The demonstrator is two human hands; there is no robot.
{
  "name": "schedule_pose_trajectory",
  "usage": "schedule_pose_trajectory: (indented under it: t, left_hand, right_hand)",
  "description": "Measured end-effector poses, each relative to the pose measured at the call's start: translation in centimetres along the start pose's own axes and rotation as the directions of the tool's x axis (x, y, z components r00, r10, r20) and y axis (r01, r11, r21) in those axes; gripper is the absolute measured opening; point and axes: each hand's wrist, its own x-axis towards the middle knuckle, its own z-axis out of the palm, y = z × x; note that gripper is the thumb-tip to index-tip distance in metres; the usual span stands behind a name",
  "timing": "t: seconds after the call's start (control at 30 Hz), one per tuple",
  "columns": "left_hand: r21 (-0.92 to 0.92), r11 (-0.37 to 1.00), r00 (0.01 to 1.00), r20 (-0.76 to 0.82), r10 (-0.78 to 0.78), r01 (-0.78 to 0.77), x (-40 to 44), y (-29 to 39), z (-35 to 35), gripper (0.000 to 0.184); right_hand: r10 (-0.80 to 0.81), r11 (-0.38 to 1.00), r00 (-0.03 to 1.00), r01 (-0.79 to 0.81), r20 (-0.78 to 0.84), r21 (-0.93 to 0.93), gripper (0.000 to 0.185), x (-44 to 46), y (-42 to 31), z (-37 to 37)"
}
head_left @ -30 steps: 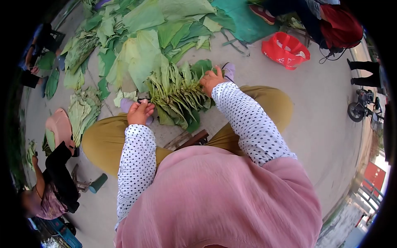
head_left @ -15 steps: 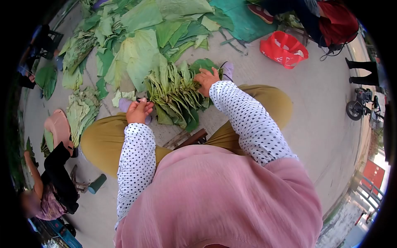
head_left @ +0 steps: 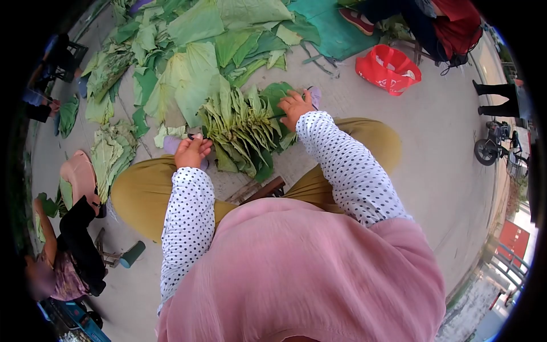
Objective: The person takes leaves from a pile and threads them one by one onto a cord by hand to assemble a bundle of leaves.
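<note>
Between my knees, a thick bundle of folded green leaves (head_left: 238,128) is packed in a row, edges fanned out. My left hand (head_left: 194,151) is at its left end, thumb and fingers pinched on a thin dark strip or rod whose tip shows beside the thumb. My right hand (head_left: 296,108) is just off the right end, fingers curled over a larger green leaf (head_left: 277,92). A thin dark line runs from the bundle toward that hand. What the right fingers grip is hidden.
Large flat leaves (head_left: 188,74) spread over the ground ahead, with a leaf pile (head_left: 114,151) to the left. A red bag (head_left: 388,69) stands at the right near a seated person's shoe (head_left: 357,21). Another person (head_left: 71,251) sits at the left. A motorbike (head_left: 494,142) is far right.
My right hand has moved a little to the right, away from the bundle, showing a gap with a thin dark line. My left hand has stayed in place.
</note>
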Motion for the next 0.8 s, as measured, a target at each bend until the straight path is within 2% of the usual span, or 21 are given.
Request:
schedule_pose_trajectory:
  t: [0.03,0.17,0.43,0.5,0.53,0.6,0.67,0.73,0.77,0.8]
  left_hand:
    - [-0.003,1.000,1.000,0.006,-0.006,0.006,0.0,-0.1,0.0,0.015]
    - [-0.008,1.000,1.000,0.007,-0.005,0.005,0.1,-0.3,-0.2,0.015]
    - [-0.012,1.000,1.000,0.017,-0.008,0.008,0.5,-0.6,-0.6,0.015]
    - [-0.017,1.000,1.000,-0.003,-0.015,0.015,0.6,-0.5,-0.6,0.015]
    - [-0.023,0.999,0.999,-0.026,-0.023,0.023,0.6,-0.5,-0.6,0.016]
    - [-0.025,0.999,1.000,-0.018,-0.023,0.023,0.6,-0.5,-0.6,0.016]
    - [-0.026,0.999,1.000,-0.013,-0.025,0.024,0.5,-0.4,-0.5,0.016]
    - [-0.032,0.999,1.000,0.001,-0.015,0.015,0.4,-0.4,-0.4,0.016]
    - [-0.033,0.999,1.000,0.002,-0.015,0.015,0.4,-0.3,-0.3,0.016]
    - [-0.035,0.999,1.000,0.004,-0.016,0.016,0.3,-0.4,-0.2,0.016]
  right_hand:
    - [-0.071,0.991,0.997,0.075,-0.038,0.107,0.045,0.2,-0.9,0.1]
    - [-0.114,0.976,0.993,0.109,0.017,0.187,0.044,1.1,-3.5,0.4]
    - [-0.123,0.982,0.992,0.116,0.040,0.146,0.039,1.1,-2.8,0.4]
    - [-0.036,0.999,0.999,0.036,0.016,0.011,0.040,0.4,-1.5,0.3]
    - [-0.033,0.999,0.999,0.033,0.015,0.010,0.040,0.2,-0.9,0.1]
    - [0.191,0.973,0.982,-0.190,-0.003,-0.131,0.043,0.0,0.2,0.0]
    - [0.208,0.972,0.978,-0.208,-0.009,-0.112,0.046,0.0,0.3,0.4]
    - [0.086,0.996,0.992,-0.084,-0.089,0.022,0.046,-0.2,-0.9,-0.5]
    - [0.023,0.996,0.997,-0.017,-0.069,0.091,0.044,0.3,-1.4,-0.3]
    - [0.022,0.996,0.997,-0.016,-0.070,0.091,0.044,0.6,-2.2,-0.4]
